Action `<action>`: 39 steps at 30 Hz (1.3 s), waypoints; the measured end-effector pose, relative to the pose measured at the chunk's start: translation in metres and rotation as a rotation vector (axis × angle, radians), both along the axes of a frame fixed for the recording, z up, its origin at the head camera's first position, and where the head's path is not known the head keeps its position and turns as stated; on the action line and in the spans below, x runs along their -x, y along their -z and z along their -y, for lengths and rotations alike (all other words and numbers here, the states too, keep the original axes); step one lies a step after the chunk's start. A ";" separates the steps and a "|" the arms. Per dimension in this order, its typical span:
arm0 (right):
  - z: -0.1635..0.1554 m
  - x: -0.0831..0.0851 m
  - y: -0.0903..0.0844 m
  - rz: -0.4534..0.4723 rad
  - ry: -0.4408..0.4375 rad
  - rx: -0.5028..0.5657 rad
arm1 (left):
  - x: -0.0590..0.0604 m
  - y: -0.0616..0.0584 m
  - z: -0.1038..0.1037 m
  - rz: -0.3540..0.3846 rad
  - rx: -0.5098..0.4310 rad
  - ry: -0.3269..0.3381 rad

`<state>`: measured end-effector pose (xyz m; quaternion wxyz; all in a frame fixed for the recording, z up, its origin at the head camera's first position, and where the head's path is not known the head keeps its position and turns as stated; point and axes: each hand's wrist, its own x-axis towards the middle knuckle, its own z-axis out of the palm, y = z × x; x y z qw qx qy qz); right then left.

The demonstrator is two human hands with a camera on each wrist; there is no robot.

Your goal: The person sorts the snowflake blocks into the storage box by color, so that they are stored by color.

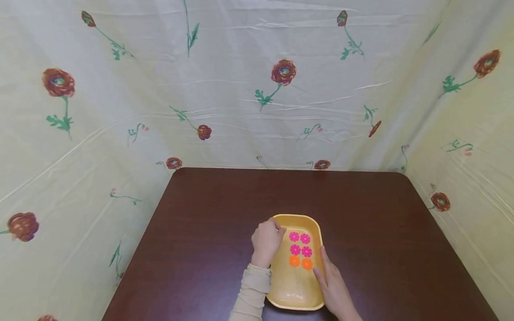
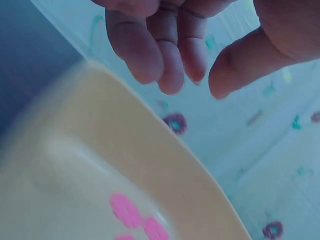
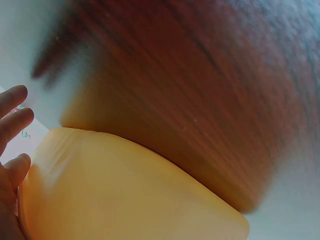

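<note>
Tray point(image 1: 297, 294) (yellow) flanked: left hand point(image 1: 267, 241) curled, right hand point(image 1: 334, 287) flat.

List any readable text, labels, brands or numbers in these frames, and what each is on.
None: no words, numbers, brand marks or signs show in any view.
Yellow tray: only pink flower shapes and orange flower shapes, no lettering.
Cloth backdrop: printed red flowers with green stems, no writing.
Dark wooden table: bare wood grain, no label.
Both wrist views are blurred, showing only fingers, tray and table.
</note>
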<state>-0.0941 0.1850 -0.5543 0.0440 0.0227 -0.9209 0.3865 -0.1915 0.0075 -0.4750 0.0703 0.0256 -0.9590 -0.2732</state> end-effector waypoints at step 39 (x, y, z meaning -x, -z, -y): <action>0.002 0.001 -0.002 0.142 0.008 0.013 | -0.014 0.071 0.056 0.124 0.161 0.027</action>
